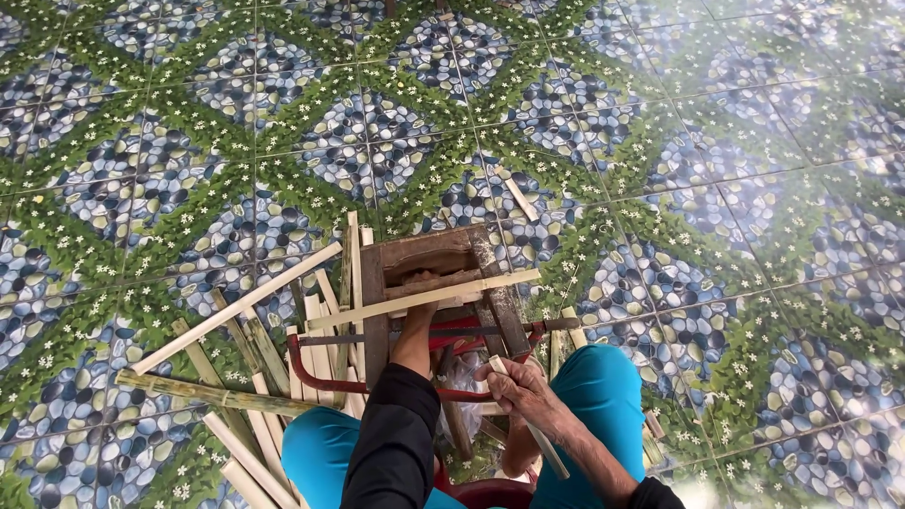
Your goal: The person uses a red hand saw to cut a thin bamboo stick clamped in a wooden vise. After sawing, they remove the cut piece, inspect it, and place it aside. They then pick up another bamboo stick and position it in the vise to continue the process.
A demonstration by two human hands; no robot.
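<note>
over wooden block (429, 259), left hand (421, 287) steadying bamboo strip (424, 299), right hand (520, 391) gripping stick (528, 419)

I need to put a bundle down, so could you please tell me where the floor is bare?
Bare tiled floor lies right of the wooden block and beyond it. Left of it is crowded with bamboo strips; a hacksaw lies by the knees.

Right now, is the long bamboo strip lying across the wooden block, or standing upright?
Lying across. The bamboo strip rests flat over the wooden block, and the left hand presses it there.

Rough wooden stool (429, 259), glossy floor tiles (735, 141)
</note>
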